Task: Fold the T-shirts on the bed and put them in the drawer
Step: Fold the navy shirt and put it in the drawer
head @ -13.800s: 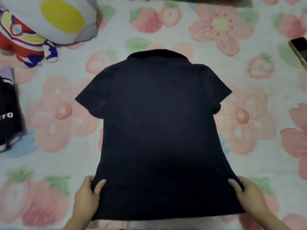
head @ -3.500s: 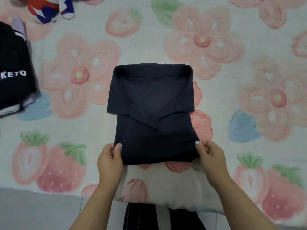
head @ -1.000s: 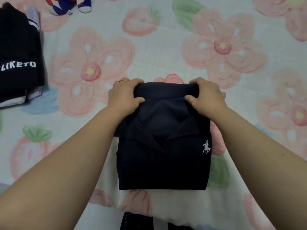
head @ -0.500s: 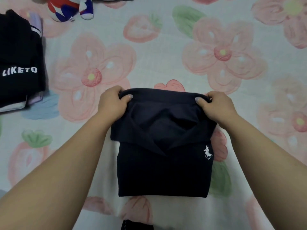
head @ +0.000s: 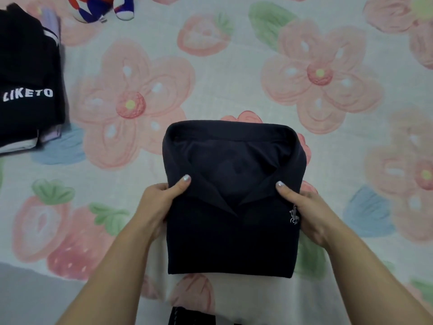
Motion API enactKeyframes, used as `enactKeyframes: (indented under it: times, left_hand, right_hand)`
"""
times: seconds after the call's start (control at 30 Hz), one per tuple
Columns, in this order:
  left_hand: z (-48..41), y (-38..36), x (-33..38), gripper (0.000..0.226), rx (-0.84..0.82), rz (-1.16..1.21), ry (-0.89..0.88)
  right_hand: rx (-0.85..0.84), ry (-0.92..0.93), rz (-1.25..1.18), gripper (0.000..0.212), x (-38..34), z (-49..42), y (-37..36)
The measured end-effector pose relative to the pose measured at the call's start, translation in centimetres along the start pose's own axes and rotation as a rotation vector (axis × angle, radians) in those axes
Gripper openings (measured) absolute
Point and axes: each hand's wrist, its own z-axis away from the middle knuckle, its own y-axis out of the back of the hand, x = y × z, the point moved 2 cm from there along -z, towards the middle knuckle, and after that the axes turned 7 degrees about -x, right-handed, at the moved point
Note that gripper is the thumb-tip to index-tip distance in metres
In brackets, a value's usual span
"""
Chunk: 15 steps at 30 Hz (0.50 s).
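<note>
Left hand and right hand slid to side edges of folded shirt.

Navy folded shirt; bedsheet white, pink flowers, strawberries.

**Matt Cloth Throughout**

The navy polo shirt was matt, fine-knit cloth. The bedsheet looked a soft, faintly textured printed fabric. The black T-shirt bore flat white print; the toy was smooth plush.
</note>
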Motion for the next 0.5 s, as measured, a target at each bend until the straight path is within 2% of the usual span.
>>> enactKeyframes:
  times: [0.1,0.17,0.23,0.33,0.43,0.5]
  left_hand:
    - [-0.6,-1.7,-0.4,0.049,-0.153,0.127,-0.019]
    - [-0.4,-2.0,-0.7,0.052,-0.114,0.064,-0.109]
    - [0.9,-1.6,-0.8,0.047,-0.006,0.021,-0.233]
    - [4.7,-0.2,-0.7,0.043,0.11,0.103,-0.317]
    - [9.1,1.9,0.2,0.047,0.062,0.249,-0.299]
    - [11.7,3.3,1.2,0.04,0.033,0.251,-0.29]
  right_hand:
    - [0.004,-0.027,-0.072,0.038,0.4,-0.6,-1.1]
    - [-0.021,-0.04,-0.129,0.039,0.4,-0.4,-1.8]
    - [0.024,0.032,-0.115,0.037,0.3,0.6,-2.4]
    - [0.098,0.118,-0.06,0.033,-0.1,3.3,-4.0]
    - [0.088,0.15,-0.042,0.028,-1.2,6.6,-6.2]
    - [0.077,0.149,-0.045,0.023,-2.1,8.5,-7.8]
